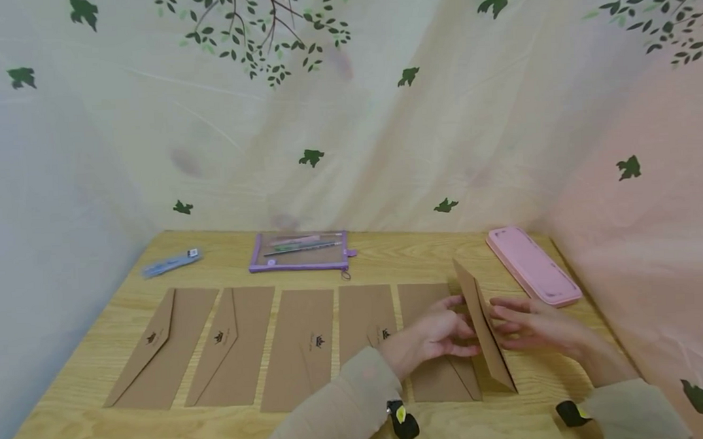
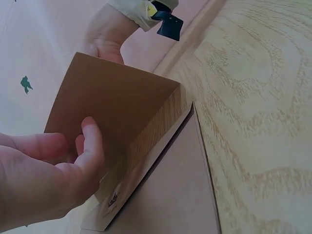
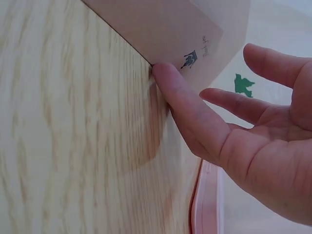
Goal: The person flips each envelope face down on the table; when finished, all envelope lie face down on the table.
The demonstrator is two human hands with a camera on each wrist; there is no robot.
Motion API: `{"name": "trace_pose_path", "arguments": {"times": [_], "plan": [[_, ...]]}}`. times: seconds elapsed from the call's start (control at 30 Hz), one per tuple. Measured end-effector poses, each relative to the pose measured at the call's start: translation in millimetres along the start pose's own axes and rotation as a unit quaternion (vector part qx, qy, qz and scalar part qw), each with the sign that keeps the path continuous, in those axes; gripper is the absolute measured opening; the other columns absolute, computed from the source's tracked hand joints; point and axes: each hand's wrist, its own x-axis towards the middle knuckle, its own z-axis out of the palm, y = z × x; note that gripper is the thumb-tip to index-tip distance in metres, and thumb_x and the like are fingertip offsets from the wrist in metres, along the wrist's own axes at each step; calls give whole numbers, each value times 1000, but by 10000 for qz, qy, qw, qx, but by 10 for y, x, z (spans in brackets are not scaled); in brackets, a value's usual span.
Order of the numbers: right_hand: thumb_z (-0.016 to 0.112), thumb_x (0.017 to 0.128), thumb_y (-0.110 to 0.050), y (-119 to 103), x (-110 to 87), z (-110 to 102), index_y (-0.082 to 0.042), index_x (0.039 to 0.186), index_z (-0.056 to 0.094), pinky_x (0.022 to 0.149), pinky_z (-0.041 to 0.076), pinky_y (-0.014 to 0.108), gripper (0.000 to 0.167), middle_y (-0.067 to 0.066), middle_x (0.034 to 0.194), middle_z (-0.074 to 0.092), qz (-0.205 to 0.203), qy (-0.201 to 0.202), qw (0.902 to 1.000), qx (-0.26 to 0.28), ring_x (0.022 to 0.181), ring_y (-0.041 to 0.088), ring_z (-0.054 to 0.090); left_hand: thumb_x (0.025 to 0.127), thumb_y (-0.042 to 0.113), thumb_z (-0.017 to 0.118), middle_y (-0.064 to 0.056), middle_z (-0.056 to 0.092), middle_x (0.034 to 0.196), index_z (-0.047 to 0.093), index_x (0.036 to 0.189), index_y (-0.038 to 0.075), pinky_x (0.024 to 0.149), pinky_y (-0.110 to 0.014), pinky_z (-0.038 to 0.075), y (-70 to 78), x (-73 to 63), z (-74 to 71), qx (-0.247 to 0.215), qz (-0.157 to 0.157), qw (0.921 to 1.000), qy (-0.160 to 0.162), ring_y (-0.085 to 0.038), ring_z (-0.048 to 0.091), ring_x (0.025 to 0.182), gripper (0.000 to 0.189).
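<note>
A brown paper envelope (image 1: 486, 325) stands tilted on its long edge at the right end of a row of envelopes. My left hand (image 1: 436, 334) has its fingers against the plain side, which faces it in the left wrist view. On the other side, my right hand (image 1: 539, 329) touches the envelope near its bottom edge with extended fingers. The right wrist view shows a small dark crown print (image 3: 190, 59) on that side. Beneath my left hand lies another brown envelope (image 1: 420, 301), its diagonal flap edge visible in the left wrist view.
Further left, several brown envelopes lie side by side, including the leftmost envelope (image 1: 183, 345). Behind them are a purple-edged mesh pouch (image 1: 297, 266) with pens and a blue item (image 1: 171, 263). A pink case (image 1: 533, 264) sits at the back right. Printed curtains (image 1: 353, 128) enclose the table.
</note>
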Motion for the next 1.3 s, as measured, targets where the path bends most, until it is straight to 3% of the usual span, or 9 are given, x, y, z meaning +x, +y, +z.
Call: {"name": "trace_pose_path", "arguments": {"times": [0.3,0.53,0.67,0.83,1.3], "plan": [[39,112,-26,-65,-36,84,6,159,0,102,49,57,69,36,161,8,-106,-343,9988,333,135,28,47,83,-24,48,-17,62,130,44,147,10,98,-62,49,28,-8,-7,21,-1,10000,-58,-37,64,112,73],[33,113,-27,-144,-53,154,0,161,-3,97,51,61,66,34,162,9,-240,-645,9969,390,137,30,45,90,-15,56,-16,63,117,51,144,11,96,-61,52,37,-20,4,47,-53,10000,-9,-33,64,105,60],[33,113,-27,-186,-56,188,1,160,-5,95,53,57,67,27,158,30,-272,-694,9964,410,132,24,50,93,-9,58,-14,64,108,54,141,11,94,-60,53,32,-17,18,140,-60,9999,-27,-29,64,99,52],[32,113,-24,-205,-43,194,5,158,-8,95,54,56,67,12,142,55,-378,-898,9933,621,126,22,55,93,-7,60,-13,65,101,58,137,13,94,-60,53,27,-22,46,212,-81,9997,10,-27,63,95,49],[32,113,-21,-206,-41,144,6,156,-15,99,51,56,69,9,141,56,-354,-979,9890,1055,125,24,58,92,-6,63,-19,56,119,58,138,14,96,-67,49,-6,-33,57,188,-221,9996,65,-37,55,119,50]]}}
